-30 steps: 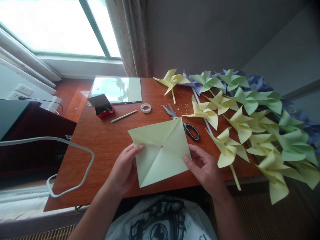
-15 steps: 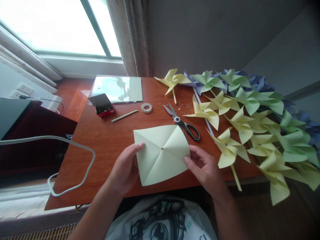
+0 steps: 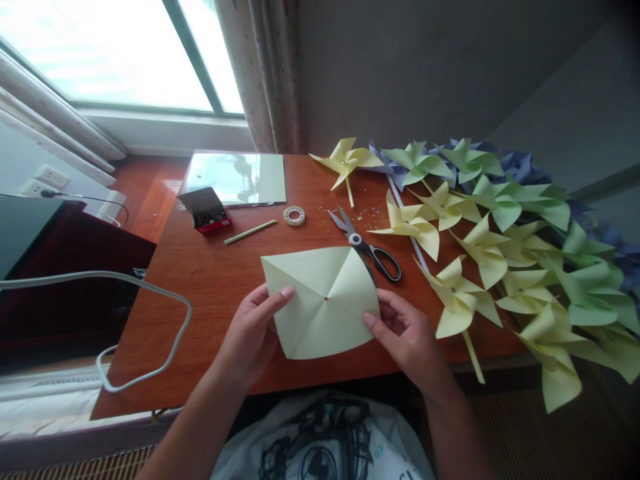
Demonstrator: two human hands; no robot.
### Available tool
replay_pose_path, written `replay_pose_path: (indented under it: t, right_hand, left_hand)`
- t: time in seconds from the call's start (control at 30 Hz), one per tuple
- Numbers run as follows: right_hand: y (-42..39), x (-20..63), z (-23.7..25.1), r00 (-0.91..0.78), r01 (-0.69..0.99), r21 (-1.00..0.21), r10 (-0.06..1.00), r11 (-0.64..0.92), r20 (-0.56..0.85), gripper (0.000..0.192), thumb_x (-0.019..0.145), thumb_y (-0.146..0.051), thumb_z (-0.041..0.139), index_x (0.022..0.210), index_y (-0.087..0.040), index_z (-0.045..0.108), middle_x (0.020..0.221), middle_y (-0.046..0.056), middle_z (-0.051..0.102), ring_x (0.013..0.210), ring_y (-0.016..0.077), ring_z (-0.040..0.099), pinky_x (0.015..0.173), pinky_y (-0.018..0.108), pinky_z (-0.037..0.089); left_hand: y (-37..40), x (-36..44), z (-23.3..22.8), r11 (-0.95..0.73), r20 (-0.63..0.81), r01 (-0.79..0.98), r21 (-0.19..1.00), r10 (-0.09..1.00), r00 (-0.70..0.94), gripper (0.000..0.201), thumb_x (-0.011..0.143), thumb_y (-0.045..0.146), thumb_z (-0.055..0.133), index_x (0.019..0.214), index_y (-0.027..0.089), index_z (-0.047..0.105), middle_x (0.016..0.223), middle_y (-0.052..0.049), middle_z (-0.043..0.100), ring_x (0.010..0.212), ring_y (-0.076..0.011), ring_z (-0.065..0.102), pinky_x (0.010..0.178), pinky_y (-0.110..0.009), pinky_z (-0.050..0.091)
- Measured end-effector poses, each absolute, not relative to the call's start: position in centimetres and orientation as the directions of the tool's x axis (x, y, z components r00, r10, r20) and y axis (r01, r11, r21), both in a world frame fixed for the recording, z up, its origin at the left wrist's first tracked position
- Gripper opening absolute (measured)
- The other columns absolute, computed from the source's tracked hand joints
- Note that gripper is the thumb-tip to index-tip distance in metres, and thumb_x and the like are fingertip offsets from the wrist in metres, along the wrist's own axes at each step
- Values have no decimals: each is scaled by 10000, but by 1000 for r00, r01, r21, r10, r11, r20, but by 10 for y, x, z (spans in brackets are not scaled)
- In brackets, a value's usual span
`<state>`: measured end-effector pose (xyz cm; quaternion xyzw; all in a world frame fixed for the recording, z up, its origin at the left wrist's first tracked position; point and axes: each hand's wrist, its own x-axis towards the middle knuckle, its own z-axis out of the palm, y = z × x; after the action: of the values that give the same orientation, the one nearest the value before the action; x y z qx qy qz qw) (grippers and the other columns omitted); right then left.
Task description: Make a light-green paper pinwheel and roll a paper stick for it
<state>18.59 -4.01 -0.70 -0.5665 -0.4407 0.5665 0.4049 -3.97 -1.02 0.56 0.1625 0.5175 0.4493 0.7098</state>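
Observation:
Both hands hold a pale yellow-green sheet of paper [image 3: 320,327] above the table's near edge. Creases run from its corners to a small hole in the middle. My left hand [image 3: 253,330] pinches the left side, thumb on top and fingers behind. My right hand [image 3: 407,333] grips the right side the same way. Just past the sheet lie open scissors [image 3: 356,241] with dark handles, partly covered by the paper. A roll of tape [image 3: 295,215] and a thin pale paper stick [image 3: 250,232] rest farther back.
Several yellow, green and purple paper pinwheels [image 3: 460,293] crowd the right side of the wooden table [image 3: 200,320]. At the back left are a small open red box [image 3: 213,220] and a clear packet of paper [image 3: 235,179]. A white cable [image 3: 187,320] loops over the left edge.
The sheet has tilted slightly, its lower edge rising and its upper left corner shifting left. My left thumb reaches a bit farther onto the paper.

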Motion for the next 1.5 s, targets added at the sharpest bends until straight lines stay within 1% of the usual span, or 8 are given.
replay_pose_path:
  t: [0.23,0.4,0.67,1.0,1.1,1.27,1.4,1.5]
  right_hand:
    - [-41,184,-8,-9,35,-960,960,-278,-279,365,865,-436,751,1153,-214,725,1071,105,804,968,287,765,841,404,638]
    - [-41,185,-10,-8,34,-962,962,-271,-272,357,869,-415,752,1158,-210,717,1088,105,801,986,286,764,871,414,635]
    - [-40,187,-15,115,-59,-962,956,-266,-271,381,858,-389,770,1191,-226,686,1102,100,795,997,275,762,861,404,635]
    - [-40,186,-14,110,-54,-960,954,-274,-278,356,859,-395,769,1170,-237,700,1091,93,795,1025,275,751,877,403,625]
    - [-40,187,-13,108,-56,-963,958,-262,-267,342,866,-373,762,1176,-239,701,1097,91,792,1033,269,745,881,388,619]
    - [-39,192,-11,65,-65,-972,972,-224,-228,301,887,-352,733,1167,-240,720,1072,84,780,958,243,735,810,345,608]
    - [-33,194,-13,90,-56,-980,977,-191,-195,351,870,-320,752,1214,-267,707,1016,47,744,865,186,699,752,293,585]
    - [-24,193,-16,163,-104,-985,974,-139,-155,416,826,-273,795,1228,-280,687,1034,31,721,880,159,678,756,262,572]
  left_hand:
    - [-8,-40,1,522,-572,-474,710,819,46,379,760,317,837,1086,139,757,851,-88,811,785,-274,773,620,-282,582]
    - [-7,-40,0,515,-566,-467,719,823,38,382,760,323,837,1086,139,762,850,-91,814,765,-274,773,639,-298,593]
    - [-8,-42,3,501,-540,-470,726,840,62,409,748,285,826,1127,152,754,908,-92,820,841,-302,780,746,-350,616]
    - [-8,-42,4,496,-532,-488,718,844,76,319,761,260,823,1063,169,771,939,-77,817,876,-286,767,774,-331,596]
    - [-6,-46,6,467,-501,-475,746,863,62,272,764,279,826,1008,166,785,932,-74,809,840,-253,751,749,-291,579]
    - [0,-65,10,423,-437,-345,838,899,43,248,804,392,804,911,169,788,788,-26,747,658,-132,642,586,-177,511]
    - [0,-81,11,510,-483,-157,846,856,183,336,729,294,886,1035,199,787,813,-27,742,670,-124,636,563,-153,491]
    - [-2,-85,11,552,-496,-130,824,812,309,406,717,247,895,1106,218,784,900,-57,766,762,-158,679,638,-181,533]
